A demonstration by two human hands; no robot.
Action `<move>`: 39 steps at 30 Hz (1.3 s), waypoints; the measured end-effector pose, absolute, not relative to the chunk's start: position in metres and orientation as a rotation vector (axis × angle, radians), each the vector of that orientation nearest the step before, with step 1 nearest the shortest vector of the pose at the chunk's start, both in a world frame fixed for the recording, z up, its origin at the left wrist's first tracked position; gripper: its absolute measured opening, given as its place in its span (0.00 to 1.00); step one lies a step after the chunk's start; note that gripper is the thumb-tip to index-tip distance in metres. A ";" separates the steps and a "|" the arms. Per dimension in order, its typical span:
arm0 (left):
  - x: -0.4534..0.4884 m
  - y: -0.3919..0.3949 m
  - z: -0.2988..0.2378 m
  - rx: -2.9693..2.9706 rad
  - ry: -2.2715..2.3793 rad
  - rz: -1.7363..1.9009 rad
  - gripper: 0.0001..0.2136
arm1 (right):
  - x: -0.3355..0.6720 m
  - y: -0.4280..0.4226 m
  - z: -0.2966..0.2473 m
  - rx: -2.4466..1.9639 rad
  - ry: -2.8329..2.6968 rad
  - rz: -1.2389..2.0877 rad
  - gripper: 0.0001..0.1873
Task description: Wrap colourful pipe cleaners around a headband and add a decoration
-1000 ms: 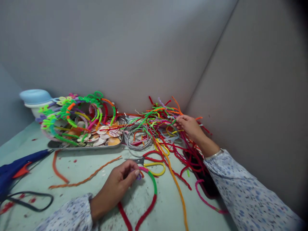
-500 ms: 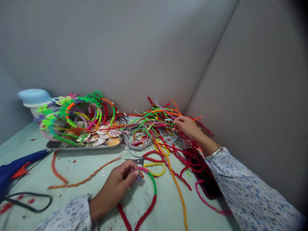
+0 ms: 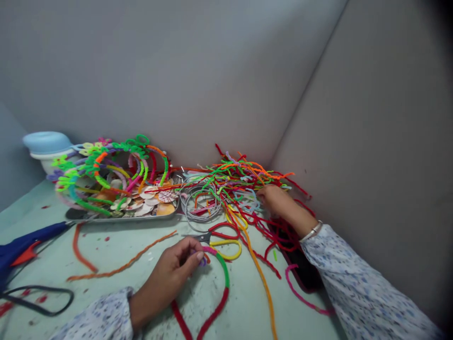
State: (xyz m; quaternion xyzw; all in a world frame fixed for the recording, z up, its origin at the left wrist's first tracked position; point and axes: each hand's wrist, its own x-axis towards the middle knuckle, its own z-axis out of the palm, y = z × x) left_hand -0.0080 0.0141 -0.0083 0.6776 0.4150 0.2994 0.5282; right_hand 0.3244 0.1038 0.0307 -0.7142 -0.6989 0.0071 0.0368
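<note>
My left hand rests on the pale green table, fingers pinched on one end of a headband wrapped in red, green and pink pipe cleaner. The band curves down toward the near edge. My right hand reaches into a tangled pile of pipe cleaners in red, green, orange and yellow by the corner; its fingers are curled among the strands and partly hidden. Scissors with red and yellow handles lie just beyond my left hand.
A metal tray holds paper discs and several decorated headbands. A bundle of bare grey bands lies beside it. A blue glue gun and black cord sit at left, a pale blue bowl behind. Grey walls close the corner.
My right hand has dropped lower into the pipe cleaner pile, and the lifted strands have settled flatter. My left hand keeps its hold on the headband.
</note>
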 end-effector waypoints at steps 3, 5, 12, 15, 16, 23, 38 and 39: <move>-0.008 0.014 -0.007 1.627 0.996 0.708 0.10 | 0.322 0.106 0.024 -2.189 -2.196 -0.105 0.13; -0.008 0.014 -0.008 1.630 0.999 0.695 0.11 | 0.321 0.108 0.021 -2.180 -2.215 -0.168 0.14; -0.009 0.014 -0.010 1.621 0.993 0.674 0.11 | 0.323 0.113 0.017 -2.152 -2.247 -0.237 0.13; -0.009 0.014 -0.011 1.626 0.992 0.671 0.12 | 0.323 0.115 0.016 -2.153 -2.203 -0.228 0.14; -0.009 0.014 -0.011 1.630 0.992 0.672 0.12 | 0.323 0.115 0.016 -2.153 -2.186 -0.212 0.13; -0.008 0.015 -0.013 1.604 1.015 0.669 0.13 | 0.342 0.118 0.042 -2.179 -2.013 0.096 0.09; -0.008 0.017 -0.010 1.449 1.033 0.810 0.12 | 0.241 0.045 0.068 -1.486 -1.819 1.289 0.09; -0.008 0.018 -0.009 1.429 1.033 0.825 0.12 | 0.228 0.041 0.062 -1.433 -1.809 1.402 0.09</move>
